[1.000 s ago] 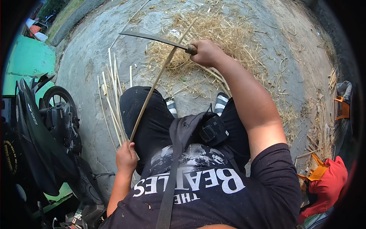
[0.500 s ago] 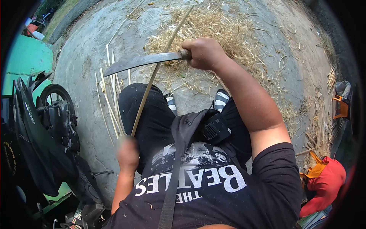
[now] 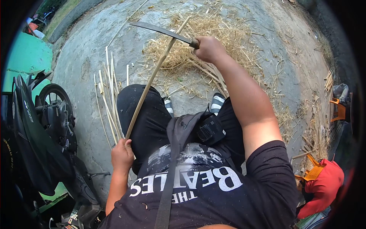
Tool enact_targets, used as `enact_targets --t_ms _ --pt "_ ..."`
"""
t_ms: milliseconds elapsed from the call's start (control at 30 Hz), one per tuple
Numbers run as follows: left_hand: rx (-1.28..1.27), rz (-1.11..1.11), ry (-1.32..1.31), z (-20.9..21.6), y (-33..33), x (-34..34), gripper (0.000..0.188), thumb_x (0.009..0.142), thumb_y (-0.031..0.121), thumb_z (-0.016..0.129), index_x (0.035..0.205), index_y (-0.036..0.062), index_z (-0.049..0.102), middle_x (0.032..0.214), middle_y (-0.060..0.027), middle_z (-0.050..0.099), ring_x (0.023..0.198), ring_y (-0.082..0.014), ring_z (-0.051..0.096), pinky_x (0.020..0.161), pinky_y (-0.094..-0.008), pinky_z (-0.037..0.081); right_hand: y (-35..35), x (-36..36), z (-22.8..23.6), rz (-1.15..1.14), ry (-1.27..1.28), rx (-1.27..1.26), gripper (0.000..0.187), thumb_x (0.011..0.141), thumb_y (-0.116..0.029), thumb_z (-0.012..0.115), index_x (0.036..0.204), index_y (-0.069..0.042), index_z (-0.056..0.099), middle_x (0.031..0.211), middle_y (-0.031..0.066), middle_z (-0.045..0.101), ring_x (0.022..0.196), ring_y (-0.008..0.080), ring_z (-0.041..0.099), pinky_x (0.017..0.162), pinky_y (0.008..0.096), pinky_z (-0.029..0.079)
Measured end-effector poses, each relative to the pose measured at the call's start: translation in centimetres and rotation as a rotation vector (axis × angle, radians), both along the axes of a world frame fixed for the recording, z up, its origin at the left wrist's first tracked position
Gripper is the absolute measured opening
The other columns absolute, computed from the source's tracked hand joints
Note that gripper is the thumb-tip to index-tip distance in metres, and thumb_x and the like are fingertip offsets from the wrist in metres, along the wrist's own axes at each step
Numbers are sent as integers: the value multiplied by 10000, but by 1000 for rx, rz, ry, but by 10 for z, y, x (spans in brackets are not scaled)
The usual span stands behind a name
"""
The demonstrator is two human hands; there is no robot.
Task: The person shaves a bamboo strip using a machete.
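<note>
My left hand [image 3: 122, 155] is closed around the near end of a long pale bamboo strip [image 3: 150, 84], beside my left thigh. The strip slants away and to the right, over my left knee. My right hand [image 3: 209, 49] grips the short handle of a machete [image 3: 156, 28] with a curved blade. The blade points left and crosses the strip close to its far end; it appears to touch it there.
More bamboo strips [image 3: 110, 91] lie left of my left knee. Ahead is a heap of curly shavings [image 3: 213, 36] on concrete ground [image 3: 89, 49]. A dark motorcycle [image 3: 42, 141] stands at the left. A person in a red top [image 3: 324, 185] and an orange chair [image 3: 339, 109] are at the right.
The machete has moved away from me along the strip, toward its far end, with my right hand going slightly right. My left hand keeps its hold and has shifted a little left.
</note>
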State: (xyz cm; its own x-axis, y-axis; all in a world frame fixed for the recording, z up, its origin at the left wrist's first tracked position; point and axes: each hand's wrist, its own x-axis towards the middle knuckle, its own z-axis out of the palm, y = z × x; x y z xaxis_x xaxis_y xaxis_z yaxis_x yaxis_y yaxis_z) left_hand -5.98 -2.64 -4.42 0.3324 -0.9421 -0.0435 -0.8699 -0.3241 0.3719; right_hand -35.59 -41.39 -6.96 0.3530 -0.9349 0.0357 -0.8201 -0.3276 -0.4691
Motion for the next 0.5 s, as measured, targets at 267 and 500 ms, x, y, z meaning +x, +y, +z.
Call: enact_targets --t_ms 267,500 --pt "-22 -2 -62 -18 5 2 312 1037 319 576 902 41 613 755 -239 641 743 -483 637 610 -548 471 25 3 36 310 137 -188 107 836 -213 676 916 -146 701 893 101 735 880 298 727 811 476 572" --pt "-74 -17 -206 -27 9 9 277 1046 295 558 925 48 591 789 -230 642 723 -493 618 610 -562 457 -23 -38 14 -259 -182 88 240 877 -254 625 1066 -135 712 1050 146 739 967 314 715 866 434 573"
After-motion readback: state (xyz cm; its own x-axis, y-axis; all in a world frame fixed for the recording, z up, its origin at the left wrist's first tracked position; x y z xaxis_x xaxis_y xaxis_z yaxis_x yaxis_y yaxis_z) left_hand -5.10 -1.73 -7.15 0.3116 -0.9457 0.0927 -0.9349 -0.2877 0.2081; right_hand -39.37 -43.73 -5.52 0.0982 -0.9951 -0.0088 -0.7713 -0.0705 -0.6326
